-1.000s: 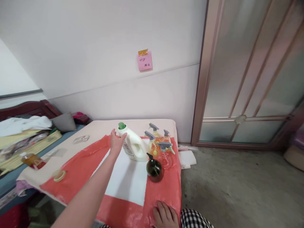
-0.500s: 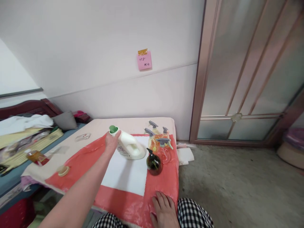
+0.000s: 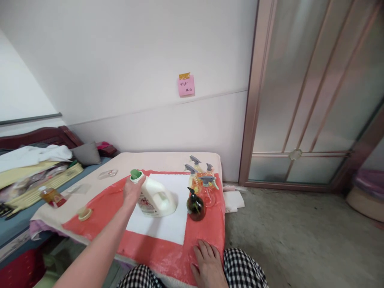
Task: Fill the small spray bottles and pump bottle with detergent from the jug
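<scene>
At the near edge of the desk [image 3: 168, 158], my right hand [image 3: 209, 267] lies flat, palm down on the red sheet [image 3: 99, 208], fingers spread and holding nothing, just beside my checked trouser leg [image 3: 244, 266]. Farther in, my left hand [image 3: 132, 192] has its grip closed around the neck of the white jug [image 3: 156, 198], just below the green cap [image 3: 135, 175]. The jug is tilted toward the left, its base over the white cloth [image 3: 163, 224]. Just right of the jug stands a dark pump bottle [image 3: 195, 206]. Behind it, a cluster of spray bottles [image 3: 201, 182] stands upright. On the wall beyond, a pink note [image 3: 186, 85] is taped.
</scene>
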{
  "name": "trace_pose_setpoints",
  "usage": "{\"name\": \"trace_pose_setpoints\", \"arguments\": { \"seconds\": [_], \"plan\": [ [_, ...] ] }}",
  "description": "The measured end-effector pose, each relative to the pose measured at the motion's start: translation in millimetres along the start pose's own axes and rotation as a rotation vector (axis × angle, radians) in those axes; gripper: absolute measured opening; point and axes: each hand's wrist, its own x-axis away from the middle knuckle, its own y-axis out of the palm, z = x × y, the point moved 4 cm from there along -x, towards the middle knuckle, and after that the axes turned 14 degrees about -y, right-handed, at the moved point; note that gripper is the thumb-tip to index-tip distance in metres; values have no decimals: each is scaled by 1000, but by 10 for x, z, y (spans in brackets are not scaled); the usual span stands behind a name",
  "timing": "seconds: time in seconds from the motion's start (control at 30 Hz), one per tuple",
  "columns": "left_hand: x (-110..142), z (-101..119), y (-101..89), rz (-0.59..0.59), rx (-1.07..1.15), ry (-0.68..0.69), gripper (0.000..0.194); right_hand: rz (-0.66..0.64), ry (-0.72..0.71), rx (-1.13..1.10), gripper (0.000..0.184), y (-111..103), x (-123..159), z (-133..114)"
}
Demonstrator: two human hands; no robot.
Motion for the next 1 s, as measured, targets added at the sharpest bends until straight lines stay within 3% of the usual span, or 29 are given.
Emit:
{"name": "trace_pose_setpoints", "arguments": {
  "seconds": [0.1, 0.17, 0.23, 0.3, 0.37, 0.43, 0.53, 0.67, 0.8, 0.9, 1.0],
  "plan": [
    [150, -2, -70, 71, 43, 31, 81, -6, -5, 1, 41, 10, -7, 13],
    [392, -17, -96, 140, 93, 127, 91, 2, -17, 8, 40, 23, -9, 24],
    [790, -23, -50, 171, 209, 390, 83, 7, -25, 12, 40, 34, -10, 31],
    [1239, -84, 163, 35, 240, 549, 73, 8, -26, 16, 41, 44, -11, 34],
    [1655, -154, 523, -224, 191, 617, 66, 11, -21, 20, 44, 60, -9, 40],
    [1929, -224, 913, -412, 132, 548, 64, 13, -25, 23, 47, 100, -7, 53],
    [2011, -280, 1382, -460, 113, 281, 69, 19, -50, 38, 51, 201, -2, 92],
    [1927, -188, 1691, -521, 118, 238, 50, 62, -62, -12, 54, 251, 10, 143],
    [1900, -136, 1565, -576, 175, 247, 33, 193, 25, -487, 48, 90, 37, 130],
    [1942, -119, 1231, -570, 260, 239, 36, 277, 102, -728, 48, -70, 63, 108],
    [2058, -148, 800, -586, 342, 191, 42, 283, 152, -934, 63, -195, 89, 117]
  ]
}}
